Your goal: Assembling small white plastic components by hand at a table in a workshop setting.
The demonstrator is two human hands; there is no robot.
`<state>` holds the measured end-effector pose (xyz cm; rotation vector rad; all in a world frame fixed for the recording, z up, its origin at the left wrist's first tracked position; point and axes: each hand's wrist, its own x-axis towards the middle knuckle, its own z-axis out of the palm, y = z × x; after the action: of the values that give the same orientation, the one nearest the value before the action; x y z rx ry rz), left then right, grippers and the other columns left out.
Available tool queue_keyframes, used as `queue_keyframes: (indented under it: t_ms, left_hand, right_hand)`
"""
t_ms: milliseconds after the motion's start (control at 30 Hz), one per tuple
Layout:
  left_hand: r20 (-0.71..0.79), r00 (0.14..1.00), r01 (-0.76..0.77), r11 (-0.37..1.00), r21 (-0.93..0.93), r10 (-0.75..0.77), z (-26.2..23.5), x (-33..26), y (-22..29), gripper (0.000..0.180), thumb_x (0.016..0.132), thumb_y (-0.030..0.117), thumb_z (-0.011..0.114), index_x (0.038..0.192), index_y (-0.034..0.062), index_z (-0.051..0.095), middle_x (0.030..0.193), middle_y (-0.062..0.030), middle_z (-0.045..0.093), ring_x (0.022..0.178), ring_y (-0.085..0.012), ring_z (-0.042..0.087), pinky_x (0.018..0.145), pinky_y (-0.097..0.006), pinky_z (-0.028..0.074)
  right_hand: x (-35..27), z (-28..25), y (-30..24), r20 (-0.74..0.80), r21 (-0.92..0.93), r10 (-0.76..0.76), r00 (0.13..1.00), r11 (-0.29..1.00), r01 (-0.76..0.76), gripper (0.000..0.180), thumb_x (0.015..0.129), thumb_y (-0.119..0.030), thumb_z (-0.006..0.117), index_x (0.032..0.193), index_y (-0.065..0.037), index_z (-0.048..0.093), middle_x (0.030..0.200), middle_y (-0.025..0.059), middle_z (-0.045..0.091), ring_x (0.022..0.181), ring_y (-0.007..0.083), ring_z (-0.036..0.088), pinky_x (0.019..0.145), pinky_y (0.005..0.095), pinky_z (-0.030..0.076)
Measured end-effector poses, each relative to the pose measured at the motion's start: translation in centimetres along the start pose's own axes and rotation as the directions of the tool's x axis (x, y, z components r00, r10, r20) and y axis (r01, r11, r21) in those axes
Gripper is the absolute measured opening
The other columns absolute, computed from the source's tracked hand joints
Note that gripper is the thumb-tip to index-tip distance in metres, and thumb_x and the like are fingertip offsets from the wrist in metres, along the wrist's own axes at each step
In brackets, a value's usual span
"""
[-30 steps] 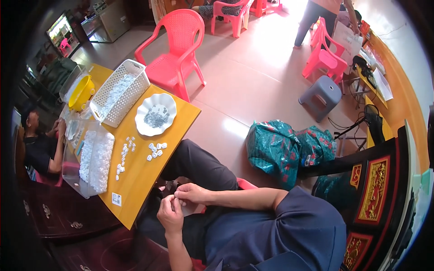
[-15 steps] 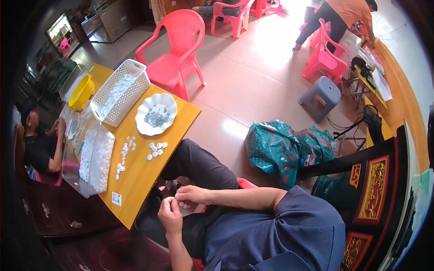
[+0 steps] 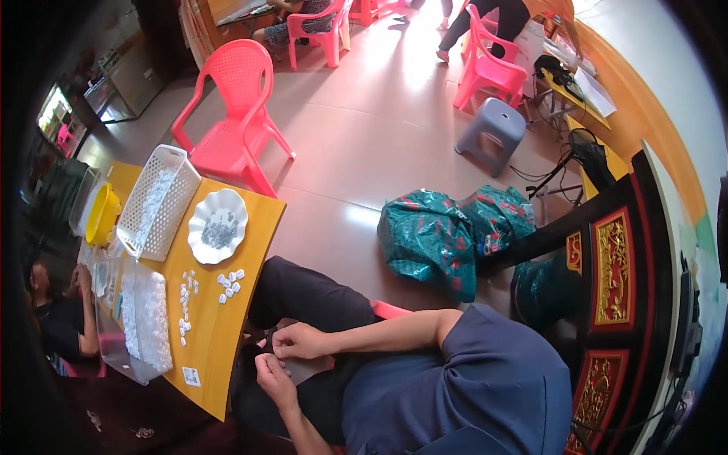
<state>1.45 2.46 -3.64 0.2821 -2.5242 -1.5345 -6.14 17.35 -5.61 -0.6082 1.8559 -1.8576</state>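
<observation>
Above my lap, beside the table's near edge, my right hand [image 3: 302, 340] is closed with its thumb and fingers pinched. Just below it is my left hand [image 3: 276, 381], also closed, its fingertips close to the right ones. Whatever sits between the fingertips is too small to make out. On the yellow wooden table [image 3: 220, 334] nearest my hands lie several small white pieces with dark marks [image 3: 230, 285] in one group. A looser row of white pieces [image 3: 185, 303] is beside them. A scalloped white dish [image 3: 199, 244] holds small grey pieces.
A white perforated basket [image 3: 168, 220], a clear plastic box [image 3: 158, 334] of white pieces and a yellow bowl [image 3: 103, 216] stand on the table. Across it sits another person [image 3: 68, 326]. Pink chair [image 3: 227, 136], grey stool [image 3: 493, 133] and green bags [image 3: 428, 243] are on the floor.
The view has shifted, so the table and chair appear farther left and lower. My hands remain close together, and my left fingertips have lowered slightly from the right ones.
</observation>
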Motion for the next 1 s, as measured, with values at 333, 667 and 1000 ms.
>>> queue_keyframes:
  t_ms: [333,667,1000]
  left_hand:
    - [0.079,0.982,0.186,0.953,-0.240,-0.172,0.6,-0.8,-1.1,0.020,0.105,0.017,0.047,0.088,0.0065,0.052,0.071,0.0020,0.049,0.056,-0.0042,0.042,0.052,-0.019,0.034]
    - [0.020,0.997,0.067,0.992,0.107,-0.069,0.6,-0.4,-3.8,0.014,0.097,0.013,0.054,0.099,0.0030,0.063,0.083,-0.0189,0.067,0.078,-0.0348,0.069,0.069,-0.041,0.053]
    - [0.109,0.988,0.057,0.924,0.379,-0.106,0.4,-1.9,-6.4,0.018,0.093,0.022,0.058,0.095,0.0032,0.058,0.091,-0.0227,0.069,0.088,-0.0444,0.065,0.076,-0.055,0.052]
  right_hand:
    - [-0.2,-0.6,-0.2,-0.083,-0.058,-0.006,0.996,0.998,0.002,0.016,0.088,-0.021,0.068,0.089,-0.005,0.065,0.074,0.0050,0.066,0.070,0.0149,0.065,0.065,0.0311,0.052]
    - [3.9,-2.7,-4.1,-0.127,-0.087,0.005,0.992,0.996,-0.016,0.010,0.094,-0.011,0.066,0.092,-0.002,0.068,0.081,0.0015,0.066,0.077,0.0072,0.063,0.068,0.0259,0.054]
    - [15.7,0.2,-6.6,0.053,-0.664,-0.346,0.937,0.689,0.292,0.016,0.089,-0.021,0.067,0.090,-0.005,0.069,0.081,0.0138,0.070,0.076,0.0337,0.068,0.067,0.0429,0.052]
